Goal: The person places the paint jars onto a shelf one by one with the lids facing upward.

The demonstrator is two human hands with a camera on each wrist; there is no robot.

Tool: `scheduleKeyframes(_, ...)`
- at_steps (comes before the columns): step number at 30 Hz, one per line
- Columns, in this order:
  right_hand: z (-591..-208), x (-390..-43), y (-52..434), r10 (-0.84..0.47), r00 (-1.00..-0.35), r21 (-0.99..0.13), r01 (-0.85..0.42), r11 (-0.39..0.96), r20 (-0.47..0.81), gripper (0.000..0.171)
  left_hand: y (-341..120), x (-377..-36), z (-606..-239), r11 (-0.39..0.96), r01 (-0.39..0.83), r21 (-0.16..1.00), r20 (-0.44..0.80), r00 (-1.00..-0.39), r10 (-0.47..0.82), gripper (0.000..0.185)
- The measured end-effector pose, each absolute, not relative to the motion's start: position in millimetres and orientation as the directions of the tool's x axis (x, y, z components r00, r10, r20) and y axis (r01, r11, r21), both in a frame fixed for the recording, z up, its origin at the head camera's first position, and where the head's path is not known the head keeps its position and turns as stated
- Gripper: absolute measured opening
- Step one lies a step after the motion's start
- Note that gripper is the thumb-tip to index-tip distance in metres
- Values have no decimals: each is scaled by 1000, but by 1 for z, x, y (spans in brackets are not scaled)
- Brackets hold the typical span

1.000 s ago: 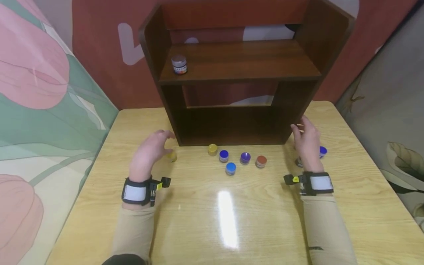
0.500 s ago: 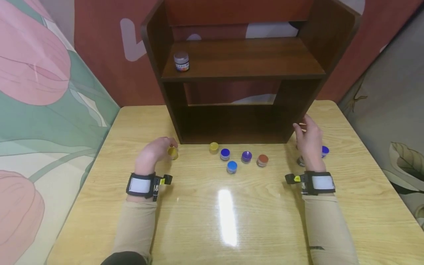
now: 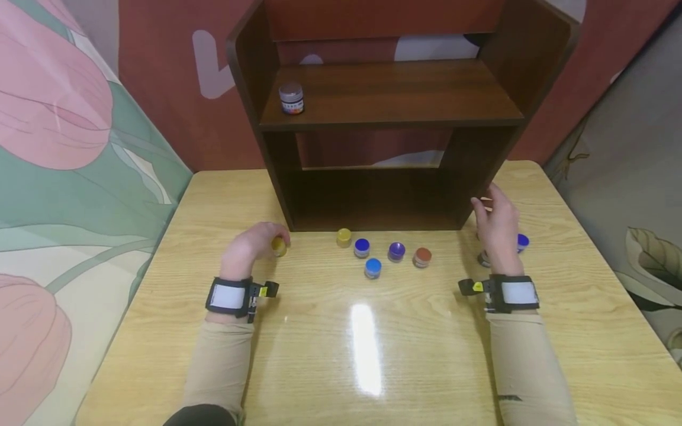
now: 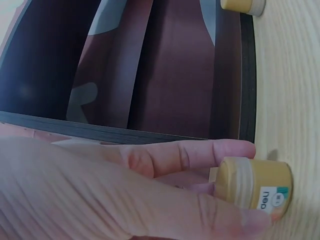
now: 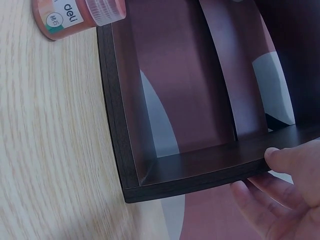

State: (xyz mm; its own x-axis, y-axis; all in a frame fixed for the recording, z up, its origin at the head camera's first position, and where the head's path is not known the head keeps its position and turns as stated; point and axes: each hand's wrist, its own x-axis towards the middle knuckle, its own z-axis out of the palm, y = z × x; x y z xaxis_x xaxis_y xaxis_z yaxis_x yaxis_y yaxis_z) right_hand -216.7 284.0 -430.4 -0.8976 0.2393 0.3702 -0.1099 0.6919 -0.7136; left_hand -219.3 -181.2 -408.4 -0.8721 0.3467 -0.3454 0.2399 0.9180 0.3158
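Observation:
My left hand (image 3: 256, 244) is around a small yellow paint jar (image 4: 272, 185) on the table, by the shelf's front left corner. In the left wrist view the thumb lies along one side and the fingers along the other. The jar stands upright, its lid partly hidden by the hand. My right hand (image 3: 496, 228) holds the edge of the dark brown shelf's (image 3: 383, 124) right side panel. The right wrist view shows the thumb on the panel's front edge and the fingers on its outer side.
Before the shelf stand a second yellow jar (image 3: 343, 238), a dark blue (image 3: 362, 248), a light blue (image 3: 373, 268), a purple (image 3: 396, 252) and a reddish-brown jar (image 3: 422, 257). A clear-lidded jar (image 3: 291, 98) sits on the upper board. Another blue-lidded jar (image 3: 523, 242) is partly behind the right hand.
My left hand has moved right and down onto the yellow jar, and its fingers have closed around it. The right hand stays at the shelf's side. The head view has shifted slightly.

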Motion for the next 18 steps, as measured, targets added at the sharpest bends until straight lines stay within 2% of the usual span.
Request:
scheduleKeyframes(11,-432,-216,285,239,-899,-711,-106,695,368,36,-181,-221,-412,931,205,304,-363,-878,312,40)
scheduleKeyframes(18,-433,-219,285,240,-895,-716,-116,688,376,34,-180,-221,-410,925,204,319,-326,-894,309,33)
